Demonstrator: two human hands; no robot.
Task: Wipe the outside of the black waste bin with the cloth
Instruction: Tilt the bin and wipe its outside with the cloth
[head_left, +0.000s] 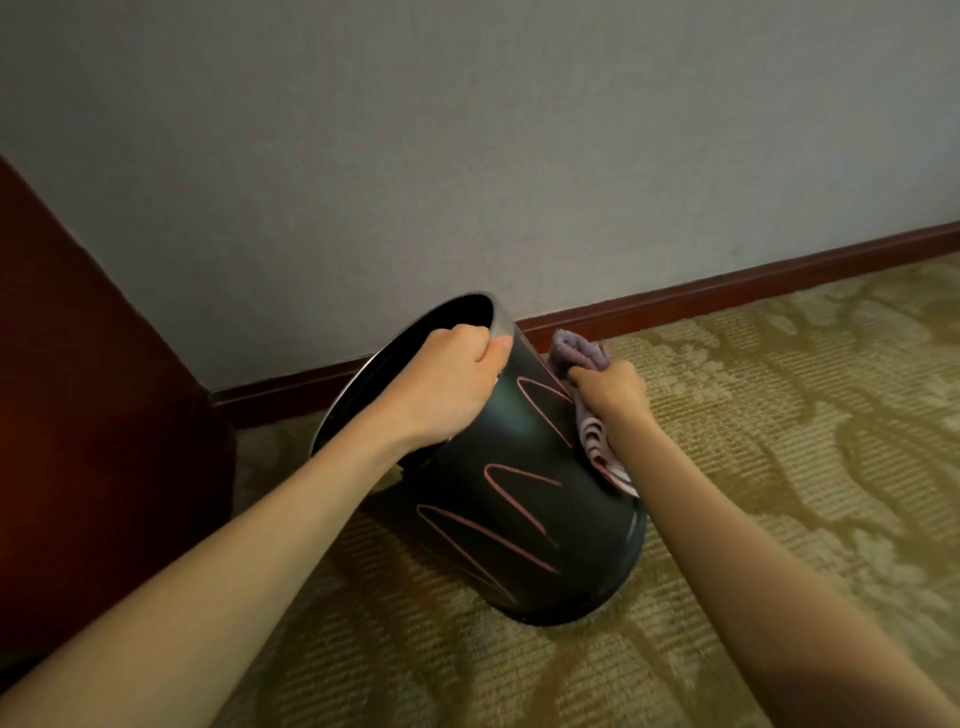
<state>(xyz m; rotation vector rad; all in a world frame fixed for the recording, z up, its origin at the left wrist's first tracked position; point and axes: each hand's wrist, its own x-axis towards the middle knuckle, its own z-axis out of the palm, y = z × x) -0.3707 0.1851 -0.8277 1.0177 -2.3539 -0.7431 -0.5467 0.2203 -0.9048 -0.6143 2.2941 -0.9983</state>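
The black waste bin (519, 519) stands on the carpet, tilted with its mouth toward the upper left. Several pink zigzag marks run across its near side. My left hand (441, 384) grips the rim at the top, fingers curled inside the opening. My right hand (608, 389) holds a greyish-purple cloth (579, 353) with pale stripes, pressed against the bin's right outer wall. Part of the cloth hangs down below my hand along the bin. The far side of the bin is hidden.
A pale wall with a dark red-brown skirting board (727, 291) runs behind the bin. Dark wooden furniture (93, 415) stands close at the left. Patterned olive-yellow carpet (805, 467) covers the floor to the right and front.
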